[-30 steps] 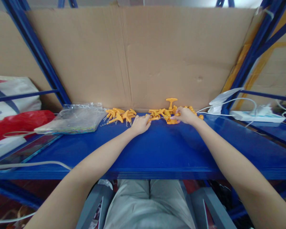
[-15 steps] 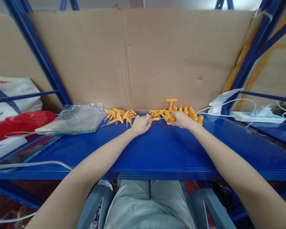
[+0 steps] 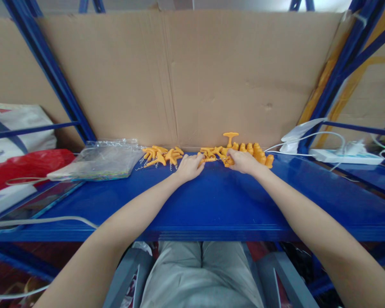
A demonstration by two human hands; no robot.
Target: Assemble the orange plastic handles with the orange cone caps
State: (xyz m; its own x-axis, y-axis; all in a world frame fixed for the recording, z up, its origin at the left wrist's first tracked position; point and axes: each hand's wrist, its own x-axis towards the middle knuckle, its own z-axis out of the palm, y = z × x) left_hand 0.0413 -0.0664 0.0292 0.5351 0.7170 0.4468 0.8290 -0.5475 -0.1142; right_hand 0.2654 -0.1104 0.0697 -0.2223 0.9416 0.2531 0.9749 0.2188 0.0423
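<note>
My left hand point(image 3: 189, 167) is closed near the back of the blue shelf, with a corkscrew point(image 3: 201, 161) at its fingertips, mostly hidden. Just right of it lie several orange corkscrews point(image 3: 217, 151), their metal spirals showing in part. My right hand point(image 3: 243, 161) pinches an orange plastic sleeve point(image 3: 228, 162); the fingers cover much of it. Beyond that hand stands a row of orange sleeves point(image 3: 259, 152). An orange T-shaped handle point(image 3: 230, 137) rises upright behind. Left of my left hand, more orange corkscrews point(image 3: 158, 156) lie in a pile, spirals toward me.
A stack of clear plastic bags point(image 3: 105, 160) lies on the blue shelf point(image 3: 208, 205) at left, beside a red bag point(image 3: 35, 164). A cardboard sheet point(image 3: 218, 77) closes off the back. White cables and a power strip point(image 3: 346, 157) are at right.
My right hand has shifted very slightly left, and its fingers now cover more of the sleeve. My left hand stays in place.
</note>
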